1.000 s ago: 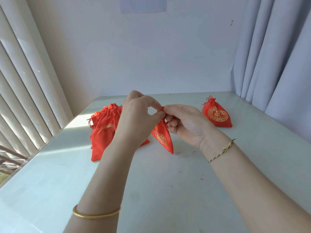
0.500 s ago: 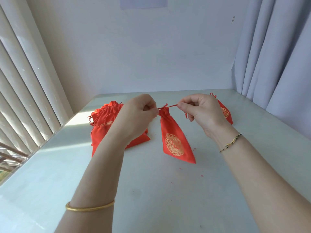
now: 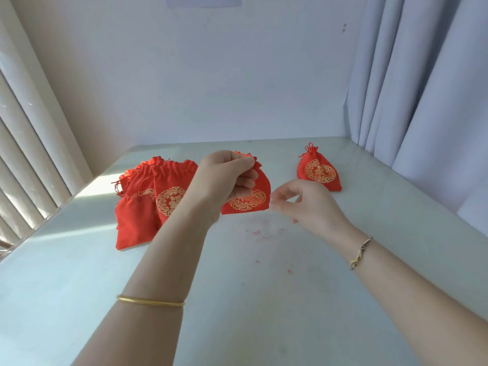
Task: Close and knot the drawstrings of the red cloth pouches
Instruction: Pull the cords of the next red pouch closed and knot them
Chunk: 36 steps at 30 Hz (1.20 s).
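Note:
My left hand (image 3: 227,178) pinches the gathered neck of a red pouch (image 3: 250,199) with a gold emblem and holds it just above the table. My right hand (image 3: 309,204) hovers to the right of that pouch, fingers loosely curled, holding nothing. A pile of several open red pouches (image 3: 148,196) lies to the left on the table. One pouch with its neck drawn shut (image 3: 318,171) sits apart at the back right.
The pale table (image 3: 250,286) meets a wall at the back. Vertical blinds (image 3: 23,154) line the left edge and a grey curtain (image 3: 422,88) hangs at the right. Small red thread scraps (image 3: 260,233) dot the tabletop in front of the held pouch.
My right hand let go of the drawstring and dropped away to the right. My left hand keeps the pouch by its neck; the pouch now faces me with its emblem.

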{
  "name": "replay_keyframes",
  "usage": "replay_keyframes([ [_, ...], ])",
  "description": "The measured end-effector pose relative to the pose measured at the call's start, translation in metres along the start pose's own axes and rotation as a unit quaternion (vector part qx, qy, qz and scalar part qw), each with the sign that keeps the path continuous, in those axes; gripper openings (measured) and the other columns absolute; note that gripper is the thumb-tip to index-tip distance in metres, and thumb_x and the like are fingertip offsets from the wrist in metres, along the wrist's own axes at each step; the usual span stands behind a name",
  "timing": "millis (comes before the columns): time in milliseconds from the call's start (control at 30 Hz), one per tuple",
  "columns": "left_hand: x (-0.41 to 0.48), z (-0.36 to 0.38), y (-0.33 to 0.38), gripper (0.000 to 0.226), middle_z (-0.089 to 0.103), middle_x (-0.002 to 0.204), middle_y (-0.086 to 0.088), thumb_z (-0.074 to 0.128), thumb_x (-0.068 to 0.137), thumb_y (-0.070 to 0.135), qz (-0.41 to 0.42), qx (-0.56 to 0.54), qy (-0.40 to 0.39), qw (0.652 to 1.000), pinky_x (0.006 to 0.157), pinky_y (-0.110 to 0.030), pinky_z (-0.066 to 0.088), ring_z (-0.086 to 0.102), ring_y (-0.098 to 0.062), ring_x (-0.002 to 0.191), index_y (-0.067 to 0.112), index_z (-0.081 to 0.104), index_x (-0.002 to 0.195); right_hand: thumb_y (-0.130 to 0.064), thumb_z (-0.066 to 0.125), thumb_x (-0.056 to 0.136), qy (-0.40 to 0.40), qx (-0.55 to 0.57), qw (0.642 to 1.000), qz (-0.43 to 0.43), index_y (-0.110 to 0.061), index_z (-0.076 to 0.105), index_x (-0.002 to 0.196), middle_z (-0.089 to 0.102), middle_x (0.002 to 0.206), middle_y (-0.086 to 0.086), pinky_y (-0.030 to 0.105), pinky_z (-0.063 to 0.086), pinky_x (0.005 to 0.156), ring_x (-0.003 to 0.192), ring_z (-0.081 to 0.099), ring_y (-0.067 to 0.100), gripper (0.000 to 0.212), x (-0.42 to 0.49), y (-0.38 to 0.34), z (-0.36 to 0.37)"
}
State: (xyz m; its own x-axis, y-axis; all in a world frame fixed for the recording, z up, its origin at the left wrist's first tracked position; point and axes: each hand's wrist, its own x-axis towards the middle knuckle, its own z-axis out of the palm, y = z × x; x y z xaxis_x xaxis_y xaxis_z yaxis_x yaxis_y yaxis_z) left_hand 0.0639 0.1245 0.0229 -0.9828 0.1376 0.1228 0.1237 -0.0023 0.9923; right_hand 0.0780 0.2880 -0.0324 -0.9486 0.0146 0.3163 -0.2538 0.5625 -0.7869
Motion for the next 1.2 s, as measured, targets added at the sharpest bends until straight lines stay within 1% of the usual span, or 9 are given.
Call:
replay_keyframes([
  [67,0.007,0.012,0.003,0.018,0.061,0.058,0.0,0.056,0.091,0.01,-0.011,-0.024,-0.015,1.0,0.046,-0.018,0.047,0.054,-0.006,0.045,0.009,0.059,0.073,-0.021,0.073,0.078,0.044,0.028,0.999,0.011,-0.014,0.059,0.099,0.061,0.093,-0.003,0.015,0.043,0.05,0.044,0.052,0.002,0.026,0.003,0.006,-0.003],
  [200,0.02,0.04,0.006,0.018,0.059,0.057,-0.001,0.055,0.091,0.01,-0.034,-0.053,-0.048,0.997,0.046,-0.018,0.047,0.052,-0.007,0.045,0.009,0.059,0.073,-0.02,0.071,0.079,0.111,0.001,0.993,0.03,-0.012,0.049,0.116,0.05,0.103,0.001,0.028,0.048,0.061,0.064,0.058,0.021,0.044,0.013,0.025,-0.02],
  [300,0.03,0.061,0.006,0.016,0.058,0.056,-0.001,0.054,0.092,0.011,-0.046,-0.077,-0.072,0.993,0.045,-0.018,0.046,0.051,-0.007,0.044,0.007,0.058,0.077,-0.017,0.062,0.085,0.092,-0.043,0.995,0.023,-0.01,0.063,0.084,0.059,0.067,0.003,0.02,0.038,0.054,0.043,0.052,0.002,0.007,0.02,0.041,-0.035],
  [500,0.057,0.092,-0.03,0.022,0.053,0.087,-0.005,0.061,0.087,0.012,-0.006,0.084,-0.024,0.996,0.058,-0.022,0.047,0.053,-0.012,0.066,0.014,0.046,0.103,-0.012,0.06,0.086,0.157,-0.052,0.982,0.089,0.005,0.063,0.075,0.055,0.05,0.009,0.008,0.036,0.048,0.035,0.048,-0.003,0.021,0.041,0.075,-0.064],
  [600,0.064,0.102,-0.058,0.019,0.046,0.114,-0.009,0.061,0.084,0.012,0.02,0.247,-0.045,0.968,0.062,-0.025,0.044,0.053,-0.021,0.078,0.024,0.054,0.097,-0.011,0.058,0.086,0.161,-0.105,0.976,0.103,0.012,0.059,0.075,0.06,0.057,0.022,0.01,0.037,0.045,0.038,0.053,-0.002,0.026,0.054,0.088,-0.069],
  [733,0.076,0.115,-0.078,0.034,0.041,0.123,-0.01,0.057,0.086,0.005,0.036,0.348,-0.092,0.932,0.082,-0.027,0.046,0.056,-0.027,0.103,0.019,0.061,0.117,-0.016,0.058,0.087,0.183,-0.104,0.972,0.101,0.006,0.064,0.084,0.068,0.078,0.021,0.042,0.052,0.077,0.077,0.066,0.03,0.022,0.069,0.097,-0.067],
  [867,0.086,0.123,-0.08,0.038,0.042,0.128,-0.013,0.051,0.087,0.0,0.046,0.417,-0.1,0.902,0.096,-0.03,0.042,0.054,-0.029,0.111,0.008,0.058,0.123,-0.019,0.065,0.085,0.189,-0.12,0.968,0.115,-0.003,0.055,0.113,0.061,0.105,0.013,0.03,0.041,0.082,0.1,0.056,0.026,0.034,0.071,0.098,-0.063],
  [1033,0.091,0.128,-0.081,0.039,0.04,0.133,-0.013,0.048,0.082,-0.006,0.085,0.405,-0.093,0.906,0.101,-0.038,0.039,0.048,-0.033,0.115,0.0,0.054,0.121,-0.005,0.056,0.085,0.238,-0.052,0.959,0.142,-0.01,0.044,0.103,0.061,0.1,0.017,0.04,0.051,0.078,0.086,0.061,0.032,0.022,0.075,0.102,-0.058],
  [1200,0.097,0.131,-0.094,0.036,0.039,0.136,-0.011,0.049,0.085,0.003,0.085,0.428,-0.117,0.892,0.104,-0.035,0.035,0.042,-0.031,0.122,0.004,0.057,0.12,-0.012,0.065,0.081,0.225,-0.117,0.958,0.133,-0.007,0.047,0.103,0.036,0.102,0.005,0.027,0.037,0.07,0.076,0.046,0.022,0.029,0.07,0.098,-0.055],
])
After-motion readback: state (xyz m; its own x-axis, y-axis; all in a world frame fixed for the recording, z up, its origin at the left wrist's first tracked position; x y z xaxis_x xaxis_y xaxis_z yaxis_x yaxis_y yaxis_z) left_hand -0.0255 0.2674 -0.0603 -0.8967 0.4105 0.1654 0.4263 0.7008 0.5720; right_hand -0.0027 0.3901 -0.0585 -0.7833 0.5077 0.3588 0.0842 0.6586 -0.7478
